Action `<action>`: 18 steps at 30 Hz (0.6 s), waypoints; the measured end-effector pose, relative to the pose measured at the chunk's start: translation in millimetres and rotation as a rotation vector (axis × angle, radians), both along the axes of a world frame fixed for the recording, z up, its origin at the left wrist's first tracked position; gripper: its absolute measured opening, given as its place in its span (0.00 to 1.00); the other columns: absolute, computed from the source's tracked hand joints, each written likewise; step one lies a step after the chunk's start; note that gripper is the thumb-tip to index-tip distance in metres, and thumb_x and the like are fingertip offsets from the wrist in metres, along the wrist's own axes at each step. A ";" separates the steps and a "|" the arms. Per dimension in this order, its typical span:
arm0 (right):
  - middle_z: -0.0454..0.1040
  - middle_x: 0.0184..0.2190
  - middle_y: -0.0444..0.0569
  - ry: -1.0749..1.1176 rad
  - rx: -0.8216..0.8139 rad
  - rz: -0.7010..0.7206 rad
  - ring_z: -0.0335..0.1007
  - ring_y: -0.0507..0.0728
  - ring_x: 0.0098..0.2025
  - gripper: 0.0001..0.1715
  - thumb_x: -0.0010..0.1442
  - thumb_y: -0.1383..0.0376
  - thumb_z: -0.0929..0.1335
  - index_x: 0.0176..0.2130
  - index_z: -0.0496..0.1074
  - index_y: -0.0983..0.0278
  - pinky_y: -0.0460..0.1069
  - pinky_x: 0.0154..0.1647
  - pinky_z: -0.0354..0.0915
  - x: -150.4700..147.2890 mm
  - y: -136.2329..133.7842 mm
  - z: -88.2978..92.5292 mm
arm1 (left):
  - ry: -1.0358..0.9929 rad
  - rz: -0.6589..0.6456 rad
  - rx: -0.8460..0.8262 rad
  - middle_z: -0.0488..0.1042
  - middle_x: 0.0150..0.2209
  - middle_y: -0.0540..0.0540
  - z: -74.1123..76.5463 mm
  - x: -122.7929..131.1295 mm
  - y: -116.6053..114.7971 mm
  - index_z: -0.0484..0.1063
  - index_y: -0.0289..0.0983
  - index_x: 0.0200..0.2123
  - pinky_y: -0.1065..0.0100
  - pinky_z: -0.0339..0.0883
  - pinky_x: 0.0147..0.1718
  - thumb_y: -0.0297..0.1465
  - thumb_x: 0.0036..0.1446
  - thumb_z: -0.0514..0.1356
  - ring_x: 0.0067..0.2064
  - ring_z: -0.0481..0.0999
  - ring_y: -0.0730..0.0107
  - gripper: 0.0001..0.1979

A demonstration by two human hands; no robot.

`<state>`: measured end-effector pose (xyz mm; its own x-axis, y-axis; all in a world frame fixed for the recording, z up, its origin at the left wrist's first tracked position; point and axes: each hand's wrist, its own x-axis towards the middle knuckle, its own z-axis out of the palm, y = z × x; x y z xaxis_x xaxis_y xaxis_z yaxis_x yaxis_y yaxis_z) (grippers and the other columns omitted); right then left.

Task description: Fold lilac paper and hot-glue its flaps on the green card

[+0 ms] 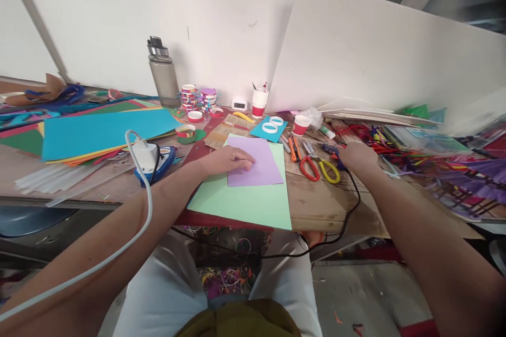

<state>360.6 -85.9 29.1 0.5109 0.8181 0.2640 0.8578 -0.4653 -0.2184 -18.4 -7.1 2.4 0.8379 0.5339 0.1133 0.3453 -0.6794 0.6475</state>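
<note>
My left hand [231, 160] rests on a sheet of purple paper [261, 171], fingers curled and pressed together against it. Under the purple sheet lies a larger light green sheet [241, 202], reaching past the table's front edge. Off to the right, my right hand [359, 158] is closed around a dark blue glue gun [332, 150], mostly covered by the fingers. Its black cord [353, 210] hangs down over the edge. Red-handled scissors [309, 168] and yellow-handled pliers [330, 171] lie between my hands, with an orange cutter [294, 148] beside them.
A blue paper [269, 127] carries white rings. Behind stand stacked paper cups [260, 102], a small clock [239, 105] and a bottle [163, 76]. Coloured sheets [106, 129] and a white plug [145, 158] with a cable are left; craft sticks and a clear box [422, 139] are right.
</note>
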 end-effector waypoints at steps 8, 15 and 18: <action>0.56 0.66 0.60 0.047 0.128 0.918 0.45 0.60 0.69 0.31 0.67 0.58 0.57 0.64 0.57 0.70 0.57 0.66 0.47 -155.1 27.0 -17.8 | 0.296 0.174 0.256 0.45 0.69 0.36 -11.9 12.6 -2.9 0.52 0.33 0.67 0.56 0.43 0.64 0.54 0.55 0.54 0.69 0.47 0.53 0.44; 0.41 0.70 0.62 0.013 -0.222 0.920 0.31 0.62 0.71 0.44 0.67 0.49 0.50 0.68 0.45 0.78 0.60 0.69 0.35 -194.0 56.0 -54.8 | 0.486 0.211 0.375 0.36 0.70 0.35 -21.9 14.4 -7.9 0.41 0.31 0.69 0.53 0.32 0.65 0.60 0.57 0.44 0.70 0.35 0.52 0.49; 0.41 0.70 0.60 -0.058 -0.255 0.918 0.31 0.61 0.71 0.45 0.67 0.46 0.48 0.68 0.45 0.76 0.59 0.69 0.35 -193.2 56.6 -58.8 | 0.515 0.229 0.401 0.36 0.70 0.36 -20.4 15.2 -11.8 0.40 0.30 0.70 0.53 0.31 0.66 0.60 0.57 0.42 0.70 0.34 0.52 0.49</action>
